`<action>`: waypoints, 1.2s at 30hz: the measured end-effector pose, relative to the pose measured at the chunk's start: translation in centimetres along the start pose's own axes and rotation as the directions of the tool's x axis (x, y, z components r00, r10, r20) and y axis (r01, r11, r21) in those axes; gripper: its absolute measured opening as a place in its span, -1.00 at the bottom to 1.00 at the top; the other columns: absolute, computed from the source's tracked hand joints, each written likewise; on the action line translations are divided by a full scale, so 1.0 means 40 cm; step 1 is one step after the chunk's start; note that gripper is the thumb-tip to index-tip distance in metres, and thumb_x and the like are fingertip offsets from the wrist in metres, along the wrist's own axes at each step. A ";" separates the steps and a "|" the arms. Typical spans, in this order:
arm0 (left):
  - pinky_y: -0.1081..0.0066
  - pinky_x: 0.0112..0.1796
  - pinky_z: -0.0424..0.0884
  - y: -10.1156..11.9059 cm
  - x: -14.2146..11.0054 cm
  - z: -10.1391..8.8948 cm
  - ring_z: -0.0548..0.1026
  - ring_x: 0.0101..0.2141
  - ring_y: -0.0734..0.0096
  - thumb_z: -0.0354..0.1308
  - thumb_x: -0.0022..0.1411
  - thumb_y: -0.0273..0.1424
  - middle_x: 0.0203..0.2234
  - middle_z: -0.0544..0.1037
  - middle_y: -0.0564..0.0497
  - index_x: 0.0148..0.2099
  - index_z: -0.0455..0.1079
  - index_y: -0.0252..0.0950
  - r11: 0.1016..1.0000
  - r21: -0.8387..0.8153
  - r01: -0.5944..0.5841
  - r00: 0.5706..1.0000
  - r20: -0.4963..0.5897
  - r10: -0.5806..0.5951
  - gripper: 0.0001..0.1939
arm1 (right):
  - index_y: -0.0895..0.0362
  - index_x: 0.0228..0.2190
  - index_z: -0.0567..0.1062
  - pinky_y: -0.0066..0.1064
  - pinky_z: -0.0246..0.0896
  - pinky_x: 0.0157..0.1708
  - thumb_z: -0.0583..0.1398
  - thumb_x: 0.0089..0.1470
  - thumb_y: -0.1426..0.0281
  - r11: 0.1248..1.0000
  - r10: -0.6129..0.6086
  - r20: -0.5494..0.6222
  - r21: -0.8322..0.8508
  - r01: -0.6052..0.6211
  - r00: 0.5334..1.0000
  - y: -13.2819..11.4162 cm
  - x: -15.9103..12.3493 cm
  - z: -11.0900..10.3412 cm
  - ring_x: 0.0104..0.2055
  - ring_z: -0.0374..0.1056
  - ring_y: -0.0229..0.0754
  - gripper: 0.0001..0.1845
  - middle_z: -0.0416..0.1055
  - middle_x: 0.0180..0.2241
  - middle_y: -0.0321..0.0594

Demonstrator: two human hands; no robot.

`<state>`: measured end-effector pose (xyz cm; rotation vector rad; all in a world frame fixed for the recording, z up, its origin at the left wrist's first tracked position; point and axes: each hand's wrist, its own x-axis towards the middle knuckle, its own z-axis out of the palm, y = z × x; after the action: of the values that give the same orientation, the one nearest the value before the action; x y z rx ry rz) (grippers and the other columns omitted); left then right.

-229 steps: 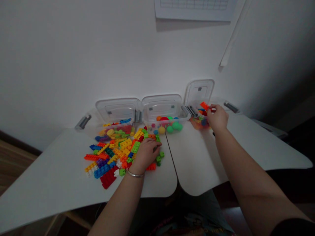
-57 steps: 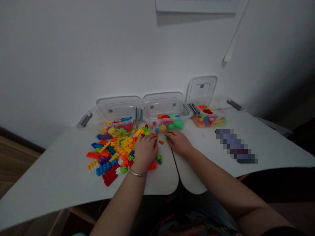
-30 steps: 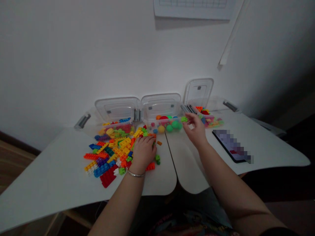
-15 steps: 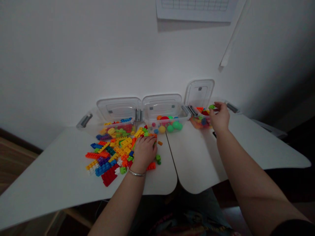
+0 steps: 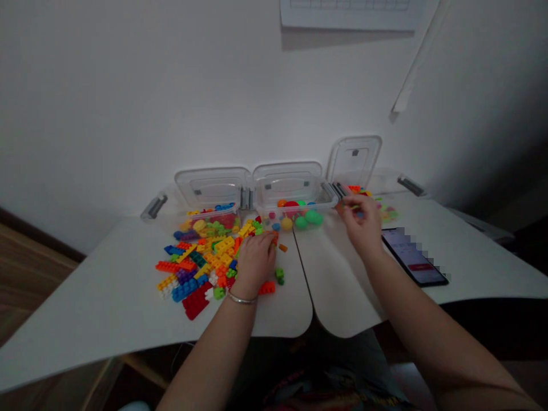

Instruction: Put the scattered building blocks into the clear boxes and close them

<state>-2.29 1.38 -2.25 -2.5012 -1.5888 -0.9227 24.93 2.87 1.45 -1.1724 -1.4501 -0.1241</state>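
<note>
Left hand [image 5: 256, 264] and right hand [image 5: 363, 225] among coloured plastic bricks [image 5: 201, 262] on a white tabletop [image 5: 85, 319]
Left hand curled down on the pile's right edge, grip not clear; right hand with fingers pinched together, just beside the clear plastic box [image 5: 314, 200] of balls — any held piece too blurred to tell. Long red brick [image 5: 196, 303] at the pile's near edge — slanted, long axis running from lower left to upper right

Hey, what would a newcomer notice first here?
The colourful heap of plastic toy bricks on the white desk stands out, with the left hand at its right edge. Behind it sits an open clear box of bright balls, the right hand by its right corner.
</note>
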 end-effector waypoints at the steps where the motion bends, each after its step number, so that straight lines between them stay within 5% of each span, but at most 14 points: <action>1: 0.13 0.01 0.35 -0.002 0.000 -0.004 0.51 -0.08 0.19 -0.04 0.27 -0.48 -0.08 0.59 -0.08 -0.01 0.47 -0.26 0.999 -0.044 -0.003 1.000 -0.031 0.001 -0.67 | 0.07 -0.27 0.48 -0.20 0.33 -0.18 0.12 0.10 0.43 0.995 -0.061 0.144 0.082 0.049 0.988 -0.038 -0.029 0.015 -0.18 0.38 -0.11 -0.84 0.46 -0.23 -0.16; 4: 0.19 -0.04 0.37 -0.007 0.000 -0.019 0.52 -0.14 0.23 -0.10 0.30 -0.47 -0.18 0.62 -0.06 -0.06 0.47 -0.26 0.990 -0.138 -0.018 0.991 -0.134 -0.001 -0.67 | 0.04 -0.24 0.50 -0.19 0.29 -0.02 0.16 0.12 0.45 0.960 -0.250 0.538 0.243 0.136 0.805 -0.130 -0.116 0.060 -0.07 0.39 -0.13 -0.83 0.50 -0.18 -0.18; 7: 0.18 -0.04 0.37 -0.010 -0.001 -0.026 0.52 -0.16 0.23 -0.09 0.30 -0.47 -0.21 0.62 -0.07 -0.09 0.48 -0.26 0.986 -0.167 -0.026 0.982 -0.189 -0.006 -0.69 | 0.07 -0.16 0.52 -0.17 0.27 0.03 0.25 0.06 0.42 0.944 -0.328 0.736 0.269 0.189 0.592 -0.176 -0.183 0.093 0.01 0.36 -0.08 -0.75 0.47 -0.03 -0.15; 10: 0.18 -0.03 0.37 -0.012 -0.001 -0.021 0.52 -0.15 0.24 -0.06 0.26 -0.49 -0.20 0.62 -0.05 -0.12 0.48 -0.25 0.983 -0.179 -0.034 0.984 -0.179 0.002 -0.71 | 0.08 -0.12 0.52 -0.18 0.28 0.01 0.29 0.01 0.40 0.944 -0.322 0.793 0.225 0.242 0.518 -0.185 -0.216 0.110 -0.01 0.36 -0.05 -0.67 0.47 -0.05 -0.14; 23: 0.15 0.04 0.34 -0.007 0.000 -0.017 0.51 -0.10 0.24 0.02 0.19 -0.51 -0.13 0.62 0.01 -0.17 0.53 -0.20 0.992 -0.125 0.012 1.000 -0.019 -0.015 -0.72 | 0.10 -0.12 0.51 -0.17 0.31 -0.02 0.17 0.03 0.57 0.991 -0.133 0.757 0.094 0.095 0.639 -0.127 -0.227 0.111 -0.08 0.37 -0.09 -0.65 0.50 -0.15 -0.11; 30: -0.11 0.20 0.04 -0.002 -0.004 -0.009 0.48 -0.05 0.13 0.08 0.17 -0.47 -0.11 0.62 0.04 -0.15 0.55 -0.14 0.998 0.059 0.005 1.000 0.021 -0.006 -0.73 | 0.13 -0.10 0.47 -0.12 0.31 -0.02 0.20 -0.01 0.54 0.999 0.049 0.711 -0.027 -0.042 0.701 -0.118 -0.227 0.117 -0.10 0.37 -0.06 -0.63 0.50 -0.16 -0.07; 36: -0.05 0.14 0.14 -0.002 -0.001 -0.013 0.49 -0.09 0.12 0.06 0.19 -0.46 -0.12 0.62 0.03 -0.13 0.54 -0.14 0.997 0.075 -0.003 0.999 0.053 -0.001 -0.72 | 0.07 -0.15 0.44 -0.24 0.39 -0.19 0.17 0.02 0.44 0.952 0.168 0.528 0.131 -0.275 0.833 -0.092 -0.195 0.093 -0.26 0.42 -0.17 -0.71 0.50 -0.19 -0.15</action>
<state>-2.60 1.20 -1.84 -2.4958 -1.6047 -0.7881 18.15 -0.83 -3.87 -1.2491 -1.7202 0.5301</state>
